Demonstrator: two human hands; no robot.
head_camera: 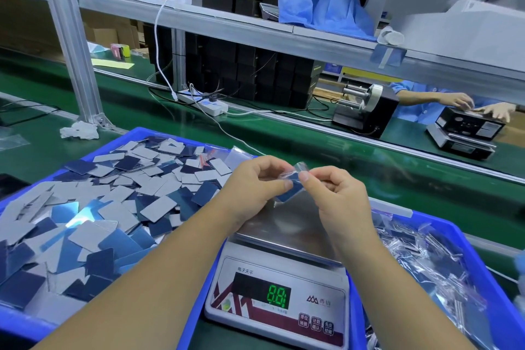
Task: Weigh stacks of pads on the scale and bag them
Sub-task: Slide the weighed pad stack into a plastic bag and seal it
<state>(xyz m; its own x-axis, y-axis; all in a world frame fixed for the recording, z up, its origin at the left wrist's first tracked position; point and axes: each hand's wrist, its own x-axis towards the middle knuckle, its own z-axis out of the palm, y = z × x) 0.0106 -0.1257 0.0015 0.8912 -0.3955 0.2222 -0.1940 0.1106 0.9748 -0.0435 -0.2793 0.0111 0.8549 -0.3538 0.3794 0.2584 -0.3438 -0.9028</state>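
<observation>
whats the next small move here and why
Probably seal the small clear bag and drop it into the right bin: both hands pinch it above the scale, blue pads already inside, and bagged packs fill that bin.

Factory packing line: green conveyor belt (284,133), blue parts bins (119,139), gowned worker (420,102)

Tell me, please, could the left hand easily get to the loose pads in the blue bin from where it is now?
Probably yes, once freed: the left hand pinches the small bag with the right hand above the scale; the loose pads lie uncovered in the open blue bin beside it.
</observation>
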